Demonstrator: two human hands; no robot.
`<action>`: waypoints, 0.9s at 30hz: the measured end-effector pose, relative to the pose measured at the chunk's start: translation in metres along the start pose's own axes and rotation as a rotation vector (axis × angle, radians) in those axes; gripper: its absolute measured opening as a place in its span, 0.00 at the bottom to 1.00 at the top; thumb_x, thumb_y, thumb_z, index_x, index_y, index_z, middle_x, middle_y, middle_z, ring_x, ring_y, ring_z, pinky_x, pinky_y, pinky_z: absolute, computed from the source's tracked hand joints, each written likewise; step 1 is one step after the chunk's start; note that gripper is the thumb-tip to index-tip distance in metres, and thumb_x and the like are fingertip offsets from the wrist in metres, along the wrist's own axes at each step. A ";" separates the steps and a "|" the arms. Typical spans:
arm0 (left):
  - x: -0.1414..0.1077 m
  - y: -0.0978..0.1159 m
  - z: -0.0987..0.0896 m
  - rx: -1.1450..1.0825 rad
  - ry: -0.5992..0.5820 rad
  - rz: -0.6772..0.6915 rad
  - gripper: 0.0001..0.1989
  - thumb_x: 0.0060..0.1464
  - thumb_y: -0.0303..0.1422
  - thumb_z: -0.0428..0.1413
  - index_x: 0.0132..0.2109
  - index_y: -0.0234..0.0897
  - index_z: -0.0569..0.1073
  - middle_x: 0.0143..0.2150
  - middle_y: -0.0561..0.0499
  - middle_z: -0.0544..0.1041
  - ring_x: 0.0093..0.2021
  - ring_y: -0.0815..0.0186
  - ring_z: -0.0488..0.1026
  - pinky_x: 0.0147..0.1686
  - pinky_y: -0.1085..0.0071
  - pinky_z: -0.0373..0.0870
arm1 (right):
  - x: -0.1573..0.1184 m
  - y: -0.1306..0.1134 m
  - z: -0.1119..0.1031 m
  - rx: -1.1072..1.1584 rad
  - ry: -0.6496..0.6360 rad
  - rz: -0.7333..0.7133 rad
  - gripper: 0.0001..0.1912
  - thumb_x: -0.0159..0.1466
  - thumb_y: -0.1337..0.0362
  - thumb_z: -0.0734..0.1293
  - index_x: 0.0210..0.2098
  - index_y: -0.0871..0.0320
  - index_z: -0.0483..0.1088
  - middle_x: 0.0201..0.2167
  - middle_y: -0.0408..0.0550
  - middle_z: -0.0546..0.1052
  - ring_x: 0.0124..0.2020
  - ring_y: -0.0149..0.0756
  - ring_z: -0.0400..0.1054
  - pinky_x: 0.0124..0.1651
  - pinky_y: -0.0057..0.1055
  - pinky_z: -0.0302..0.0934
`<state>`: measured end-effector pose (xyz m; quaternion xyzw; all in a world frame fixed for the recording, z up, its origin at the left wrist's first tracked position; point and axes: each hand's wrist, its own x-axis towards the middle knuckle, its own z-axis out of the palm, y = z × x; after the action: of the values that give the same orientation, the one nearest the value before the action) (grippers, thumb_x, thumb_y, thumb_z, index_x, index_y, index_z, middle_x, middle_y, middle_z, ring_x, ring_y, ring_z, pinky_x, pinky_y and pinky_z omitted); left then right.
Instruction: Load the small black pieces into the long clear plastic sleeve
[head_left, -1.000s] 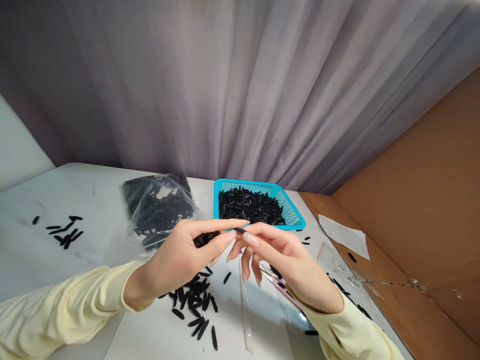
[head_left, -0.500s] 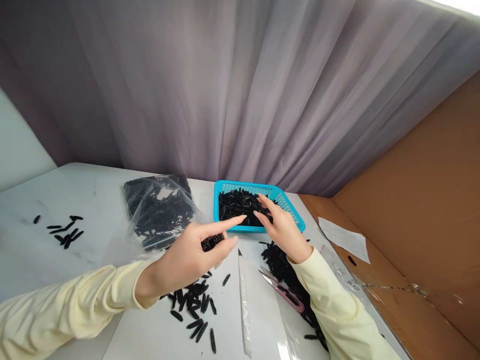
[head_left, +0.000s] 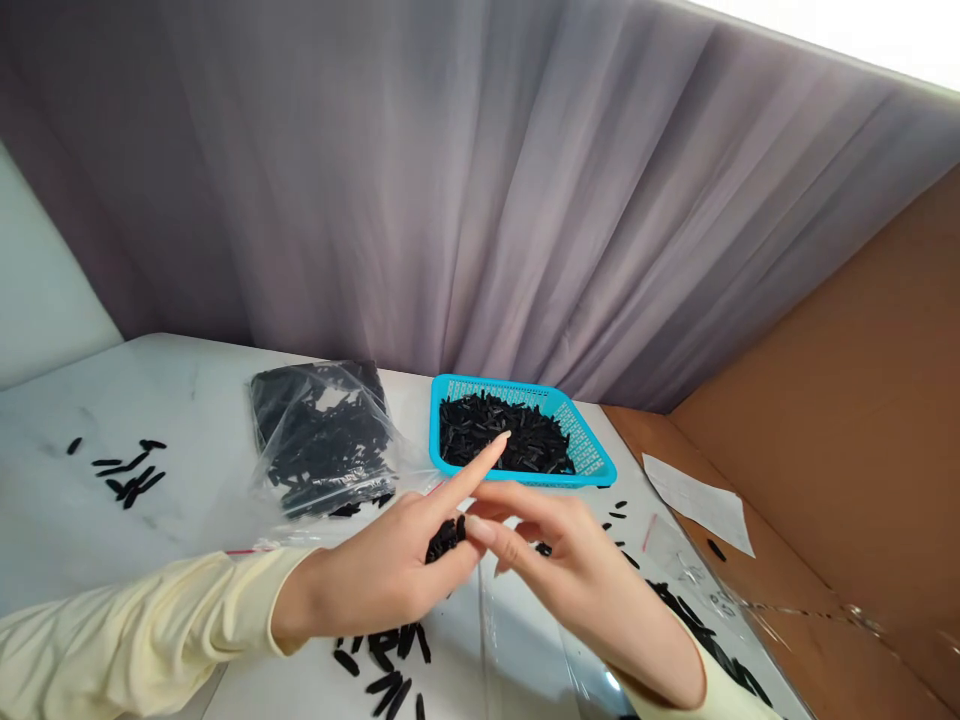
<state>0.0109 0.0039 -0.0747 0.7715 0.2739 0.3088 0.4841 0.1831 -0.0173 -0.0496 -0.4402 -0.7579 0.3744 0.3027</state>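
My left hand (head_left: 379,565) is closed around a bundle of short black strips (head_left: 445,540), their ends showing between thumb and fingers, with the index finger stretched out. Against that bundle comes my right hand (head_left: 577,555), its thumb and fingers drawn together at the bundle's right side. Whatever lies between the right fingertips is hidden. Just beyond both hands stands a blue plastic basket (head_left: 525,480) holding many similar black strips (head_left: 517,425). Below the left hand, loose black strips (head_left: 390,690) lie scattered on a white sheet.
A clear zip bag (head_left: 322,440) of black strips lies left of the basket. More strips (head_left: 135,485) are at the far left on the white table (head_left: 60,540). To the right are a paper slip (head_left: 697,500), a strip pile (head_left: 697,630) and a brown board (head_left: 862,450).
My right hand has come back from over the basket to the bundle in my left hand. The view has shifted slightly, and the pink-handled scissors are now covered by my right hand and arm.
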 end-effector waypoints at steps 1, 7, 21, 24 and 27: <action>0.000 -0.002 0.001 0.004 -0.015 0.020 0.33 0.57 0.31 0.48 0.67 0.44 0.45 0.24 0.56 0.65 0.24 0.69 0.60 0.25 0.76 0.61 | 0.000 0.002 0.002 -0.048 -0.013 -0.020 0.12 0.66 0.62 0.59 0.42 0.53 0.73 0.33 0.44 0.78 0.30 0.32 0.68 0.31 0.27 0.61; 0.005 -0.010 0.003 0.073 -0.152 -0.127 0.37 0.56 0.29 0.47 0.67 0.39 0.37 0.25 0.57 0.63 0.25 0.69 0.59 0.27 0.73 0.59 | -0.003 0.009 0.011 -0.265 -0.019 -0.085 0.15 0.67 0.64 0.56 0.36 0.58 0.73 0.25 0.47 0.77 0.22 0.34 0.67 0.26 0.29 0.58; 0.008 0.014 -0.016 -0.435 -0.097 -0.322 0.28 0.59 0.34 0.48 0.65 0.41 0.50 0.18 0.62 0.58 0.17 0.75 0.50 0.16 0.80 0.51 | -0.001 0.001 0.008 0.287 0.096 0.126 0.15 0.65 0.56 0.58 0.30 0.59 0.66 0.26 0.47 0.73 0.25 0.32 0.69 0.22 0.25 0.64; 0.008 0.023 -0.014 -0.600 -0.095 -0.289 0.29 0.59 0.32 0.47 0.65 0.37 0.49 0.15 0.62 0.57 0.15 0.76 0.47 0.13 0.81 0.48 | -0.004 -0.006 0.007 0.405 0.110 0.126 0.14 0.65 0.55 0.59 0.30 0.59 0.66 0.26 0.47 0.73 0.24 0.31 0.69 0.21 0.24 0.62; 0.006 0.032 -0.011 -0.695 -0.059 -0.262 0.27 0.59 0.32 0.46 0.65 0.37 0.51 0.15 0.62 0.56 0.14 0.77 0.48 0.12 0.82 0.48 | -0.011 -0.013 0.006 0.439 0.142 0.095 0.15 0.64 0.55 0.60 0.30 0.60 0.66 0.26 0.46 0.73 0.23 0.30 0.69 0.20 0.23 0.61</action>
<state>0.0112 0.0025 -0.0401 0.5281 0.2350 0.2963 0.7603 0.1777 -0.0334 -0.0433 -0.4241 -0.6138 0.5121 0.4256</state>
